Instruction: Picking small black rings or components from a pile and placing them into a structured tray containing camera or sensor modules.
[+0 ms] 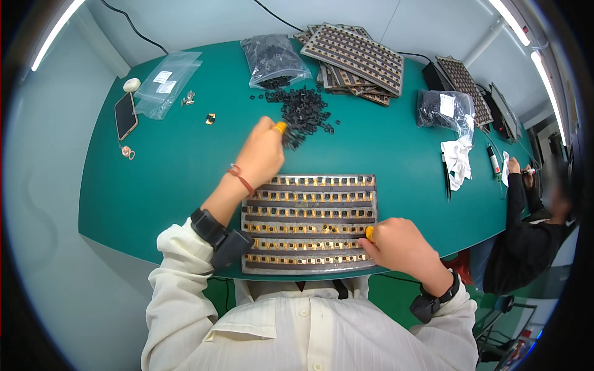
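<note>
My left hand (263, 153) reaches to the near edge of a heap of small black square pieces (303, 111), a yellow finger cot on one fingertip. Its fingers are closed together, and what they pinch, if anything, is too small to name. Below lies a metal tray (309, 268) with several rows of gold-coloured parts, many topped by black squares. My right hand (405, 247) is at the tray's right edge, thumb and a yellow-capped finger drawn together beside the fourth row. Whatever it holds there is hidden.
A clear bag of black pieces (272, 59) lies behind the heap. Stacked trays (356, 59) stand at the back. A phone (125, 116) and an unfilled plastic bag (164, 86) lie left. Another bag (442, 111), white cloth (456, 162) and tweezers (446, 176) lie right, near a co-worker (526, 229).
</note>
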The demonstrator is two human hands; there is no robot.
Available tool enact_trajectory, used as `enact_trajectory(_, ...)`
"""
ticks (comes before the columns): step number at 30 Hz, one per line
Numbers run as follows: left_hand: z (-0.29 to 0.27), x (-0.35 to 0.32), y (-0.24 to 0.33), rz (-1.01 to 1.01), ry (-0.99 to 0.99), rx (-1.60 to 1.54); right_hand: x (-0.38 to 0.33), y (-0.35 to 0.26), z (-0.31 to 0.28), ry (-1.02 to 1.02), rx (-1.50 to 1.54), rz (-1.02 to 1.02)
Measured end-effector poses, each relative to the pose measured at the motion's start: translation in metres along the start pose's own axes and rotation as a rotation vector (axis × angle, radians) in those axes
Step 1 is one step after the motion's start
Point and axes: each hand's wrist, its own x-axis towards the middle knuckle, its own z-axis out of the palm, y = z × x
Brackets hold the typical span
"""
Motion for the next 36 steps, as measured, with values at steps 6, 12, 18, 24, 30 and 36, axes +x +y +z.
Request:
enact_trajectory(6,-0.014,-0.008,0.025,0.213,-0.032,-0.140,0.020,0.018,-0.032,0.108,0.084,0.037)
enact_trajectory(12,-0.042,-0.016,0.006,-0.001,-0.081,-0.105,0.055,0.034,-0.031,0.299,0.177,-0.056)
enact_trajectory(18,-0.037,-0.016,0.018,-0.144,-0.262,-0.225,0.096,0.032,-0.019,0.338,0.324,-0.087)
enact_trajectory(24,-0.033,-0.011,0.030,-0.189,-0.317,-0.046,0.126,0.017,-0.016,0.269,0.463,0.043)
enact_trajectory(30,-0.035,-0.020,0.017,-0.045,-0.151,0.066,0.146,0.007,-0.001,0.317,0.444,0.052)
enact_trajectory(36,-0.040,-0.021,0.016,-0.191,-0.169,0.085,0.138,0.005,-0.008,0.234,0.365,0.068)
